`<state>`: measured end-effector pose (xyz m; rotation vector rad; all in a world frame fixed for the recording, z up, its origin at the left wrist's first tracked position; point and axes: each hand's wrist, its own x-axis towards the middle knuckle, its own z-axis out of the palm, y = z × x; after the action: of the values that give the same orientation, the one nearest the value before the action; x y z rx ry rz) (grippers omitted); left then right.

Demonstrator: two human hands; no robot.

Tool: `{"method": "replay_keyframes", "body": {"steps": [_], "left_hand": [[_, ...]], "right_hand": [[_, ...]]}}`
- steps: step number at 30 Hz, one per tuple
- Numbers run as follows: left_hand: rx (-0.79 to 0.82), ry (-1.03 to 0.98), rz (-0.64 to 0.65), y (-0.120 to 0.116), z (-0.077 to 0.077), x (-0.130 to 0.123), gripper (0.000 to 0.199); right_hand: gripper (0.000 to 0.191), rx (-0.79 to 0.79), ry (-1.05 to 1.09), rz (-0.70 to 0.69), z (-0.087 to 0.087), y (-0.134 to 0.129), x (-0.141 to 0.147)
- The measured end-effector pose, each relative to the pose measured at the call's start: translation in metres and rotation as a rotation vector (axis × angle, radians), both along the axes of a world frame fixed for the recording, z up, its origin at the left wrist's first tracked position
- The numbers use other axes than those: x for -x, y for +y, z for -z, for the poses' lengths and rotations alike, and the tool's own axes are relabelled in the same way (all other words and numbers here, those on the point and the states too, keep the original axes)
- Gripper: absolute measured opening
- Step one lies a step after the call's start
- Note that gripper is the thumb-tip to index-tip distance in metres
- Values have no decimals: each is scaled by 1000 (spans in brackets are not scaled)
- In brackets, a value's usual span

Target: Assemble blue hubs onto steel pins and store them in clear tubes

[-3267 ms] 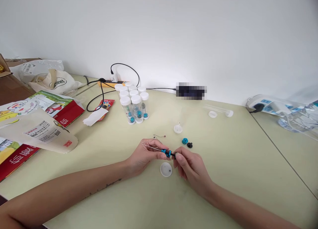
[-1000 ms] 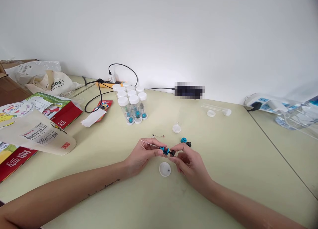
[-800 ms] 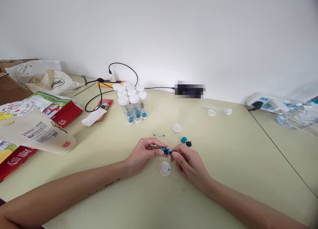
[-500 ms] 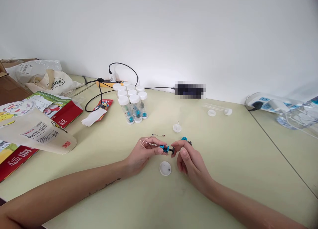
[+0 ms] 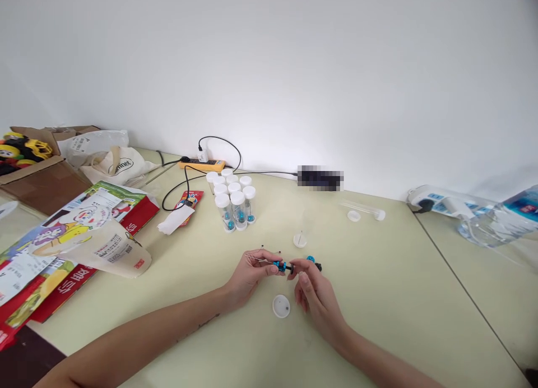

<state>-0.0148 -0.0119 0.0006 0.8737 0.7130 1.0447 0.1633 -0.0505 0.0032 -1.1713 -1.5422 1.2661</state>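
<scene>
Pinched by thumb and fingers of the left hand (image 5: 249, 278), the small blue piece (image 5: 280, 266) lies between both hands, its long axis running sideways, its black end (image 5: 291, 269) toward the right hand (image 5: 318, 297), whose thumb and forefinger stand parted, contact unclear.

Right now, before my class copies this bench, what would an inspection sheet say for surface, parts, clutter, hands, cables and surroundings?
Surface: pale green table, seam at right.
Parts: blue part with black end; white lid on the table, dark speck inside; capped tubes standing farther back.
Clutter: cup, red packet and printed packaging at left.
Hands: left hand pinches the blue part; right hand has its index finger at the black end, contact unclear.
Cables: black cable arches above the orange power strip.
Surroundings: white wall behind.
</scene>
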Motion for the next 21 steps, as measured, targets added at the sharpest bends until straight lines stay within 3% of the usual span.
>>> {"method": "replay_keyframes", "body": {"steps": [12, 21], "left_hand": [[34, 13, 0, 6, -2, -1, 16], [23, 31, 7, 5, -4, 0, 17]], "right_hand": [[34, 78, 8, -19, 4, 6, -4], [37, 42, 23, 0, 0, 5, -3]]}}
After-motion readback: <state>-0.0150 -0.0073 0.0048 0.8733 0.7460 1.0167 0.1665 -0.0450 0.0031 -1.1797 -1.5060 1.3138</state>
